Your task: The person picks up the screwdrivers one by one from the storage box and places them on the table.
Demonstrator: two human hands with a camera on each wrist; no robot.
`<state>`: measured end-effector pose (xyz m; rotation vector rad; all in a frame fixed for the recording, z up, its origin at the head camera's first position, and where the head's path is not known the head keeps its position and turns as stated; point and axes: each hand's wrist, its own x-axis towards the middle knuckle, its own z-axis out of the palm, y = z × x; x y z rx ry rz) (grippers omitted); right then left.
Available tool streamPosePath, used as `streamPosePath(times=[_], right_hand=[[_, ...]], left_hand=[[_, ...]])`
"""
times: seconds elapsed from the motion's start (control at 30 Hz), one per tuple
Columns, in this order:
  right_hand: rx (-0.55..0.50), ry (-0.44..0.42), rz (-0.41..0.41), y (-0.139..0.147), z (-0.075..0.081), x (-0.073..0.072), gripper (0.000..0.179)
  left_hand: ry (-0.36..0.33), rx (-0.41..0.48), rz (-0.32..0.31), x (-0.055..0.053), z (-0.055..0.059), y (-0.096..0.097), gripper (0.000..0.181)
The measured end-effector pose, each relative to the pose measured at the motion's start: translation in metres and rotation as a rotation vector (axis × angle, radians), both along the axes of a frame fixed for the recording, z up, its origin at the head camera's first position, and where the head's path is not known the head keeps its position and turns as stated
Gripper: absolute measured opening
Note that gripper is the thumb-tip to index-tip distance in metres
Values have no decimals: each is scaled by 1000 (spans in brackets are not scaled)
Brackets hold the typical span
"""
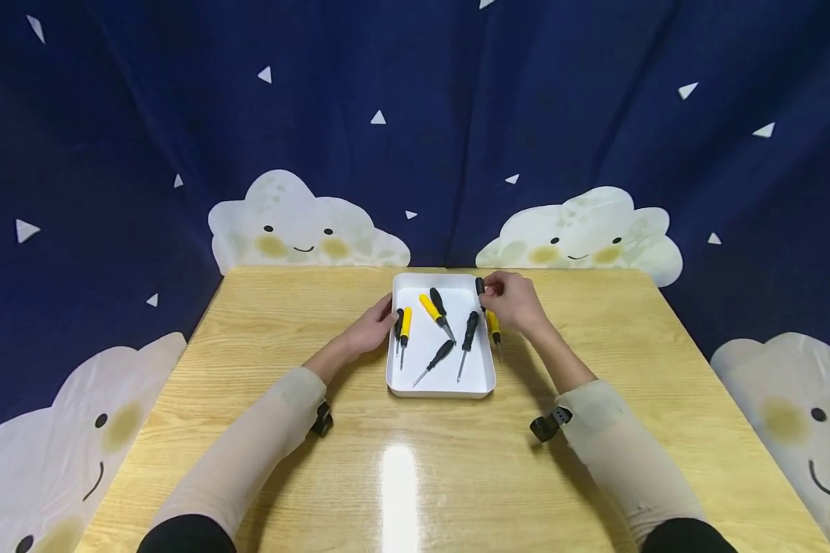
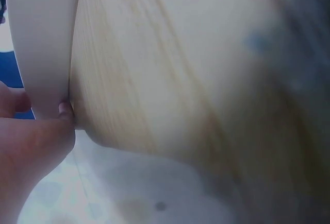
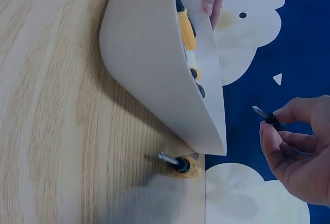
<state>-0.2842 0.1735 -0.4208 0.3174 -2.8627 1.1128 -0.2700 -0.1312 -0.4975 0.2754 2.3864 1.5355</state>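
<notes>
Black-handled screwdriver [image 1: 480,287] pinched over white tray's [image 1: 439,388] far right corner; tip orientation unclear.

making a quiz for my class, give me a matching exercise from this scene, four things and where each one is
Things:
1. left hand
2. right hand
3. yellow screwdriver
4. white tray

Places:
A. lying on the table just outside the tray's right wall
B. on the wooden table, with screwdrivers inside
C. against the tray's left wall
D. holding a black screwdriver at the tray's far right corner

Pairs: 1-C, 2-D, 3-A, 4-B
</notes>
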Motion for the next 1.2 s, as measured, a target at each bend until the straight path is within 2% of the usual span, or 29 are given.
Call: streamPosePath(times=[0.3, 0.5, 0.83, 1.07, 1.2], right_hand=[[-5, 24, -9, 14, -3, -4, 27], [-35, -2, -19, 23, -7, -4, 27], [-3, -25, -60, 35, -25, -10, 24], [25, -45, -64, 44, -33, -13, 26], [35, -62, -66, 47, -39, -16, 28]], left_hand=[[18, 8, -4, -1, -2, 0, 62], [16, 10, -5, 0, -4, -2, 62], [18, 5, -9, -3, -6, -1, 62], [7, -10, -5, 1, -2, 0, 62], [2, -9, -10, -1, -1, -1, 62]])
